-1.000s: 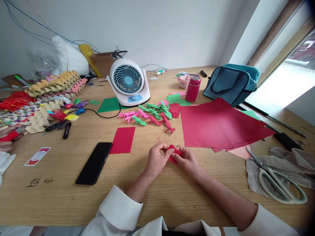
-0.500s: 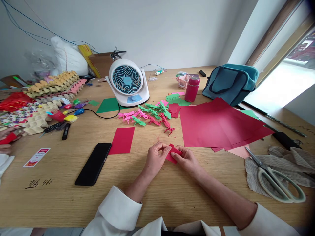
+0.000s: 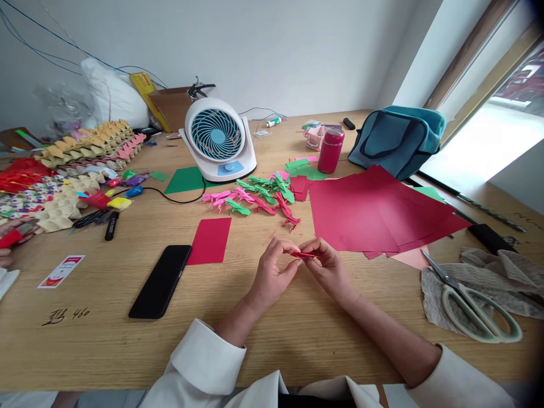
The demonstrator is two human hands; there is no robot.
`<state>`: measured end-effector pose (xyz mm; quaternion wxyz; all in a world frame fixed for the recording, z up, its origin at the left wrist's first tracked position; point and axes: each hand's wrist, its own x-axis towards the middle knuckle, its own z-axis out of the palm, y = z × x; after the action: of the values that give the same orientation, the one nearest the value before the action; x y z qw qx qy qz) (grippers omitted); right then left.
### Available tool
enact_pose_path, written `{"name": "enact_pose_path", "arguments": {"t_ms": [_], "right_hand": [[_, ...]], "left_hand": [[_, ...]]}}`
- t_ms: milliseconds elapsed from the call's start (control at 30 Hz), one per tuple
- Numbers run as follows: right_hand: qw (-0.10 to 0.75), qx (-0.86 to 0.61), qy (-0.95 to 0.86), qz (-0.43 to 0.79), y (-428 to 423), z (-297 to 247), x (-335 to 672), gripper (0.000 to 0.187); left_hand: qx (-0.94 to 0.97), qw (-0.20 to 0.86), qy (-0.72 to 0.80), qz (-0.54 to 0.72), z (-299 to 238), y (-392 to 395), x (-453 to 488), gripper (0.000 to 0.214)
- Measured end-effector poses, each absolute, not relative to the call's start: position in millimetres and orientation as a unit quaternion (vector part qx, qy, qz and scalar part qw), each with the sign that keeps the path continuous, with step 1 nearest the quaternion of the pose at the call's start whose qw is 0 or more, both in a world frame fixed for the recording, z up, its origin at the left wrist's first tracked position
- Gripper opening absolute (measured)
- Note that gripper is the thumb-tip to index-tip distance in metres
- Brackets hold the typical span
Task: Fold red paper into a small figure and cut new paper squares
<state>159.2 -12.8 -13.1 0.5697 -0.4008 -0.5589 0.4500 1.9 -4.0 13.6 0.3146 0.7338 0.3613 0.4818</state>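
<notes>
Between my two hands is a small folded piece of red paper [image 3: 304, 255], seen nearly edge-on. My left hand [image 3: 274, 271] pinches its left end with thumb and fingers. At the other end, my right hand [image 3: 328, 269] grips it, the fingertips of both hands almost meeting. Just beyond lie folded paper figures [image 3: 266, 195] in green, pink and red, heaped together. A flat red paper rectangle [image 3: 210, 241] is to the left, its lower corner beside a black phone [image 3: 160, 281]. Large red sheets [image 3: 378, 212] are spread to the right of my hands.
A white fan [image 3: 219, 139] stands at the back, near a red flask [image 3: 331, 151] and a blue bag [image 3: 395, 139]. Scissors [image 3: 476, 306] rest on a crumpled cloth at right. Egg-tray pieces [image 3: 63, 212] and clay packets fill the left. Another person's hand [image 3: 11, 238] shows at the left edge.
The folded red paper has turned from showing its flat face to nearly edge-on. My fingers have shifted over its top, with the thumbs lower. The view has moved slightly.
</notes>
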Motion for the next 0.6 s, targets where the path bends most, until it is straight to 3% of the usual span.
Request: {"name": "enact_pose_path", "arguments": {"t_ms": [300,600], "right_hand": [[0.568,-0.382,-0.6,0.414,-17,-4,164,0.007],[0.524,-0.374,-0.561,0.521,-14,-1,162,0.016]], "left_hand": [[0.773,0.257,0.352,0.461,19,-9,-1,0.01],[0.697,0.313,0.427,0.483,17,-8,0,0.006]]}}
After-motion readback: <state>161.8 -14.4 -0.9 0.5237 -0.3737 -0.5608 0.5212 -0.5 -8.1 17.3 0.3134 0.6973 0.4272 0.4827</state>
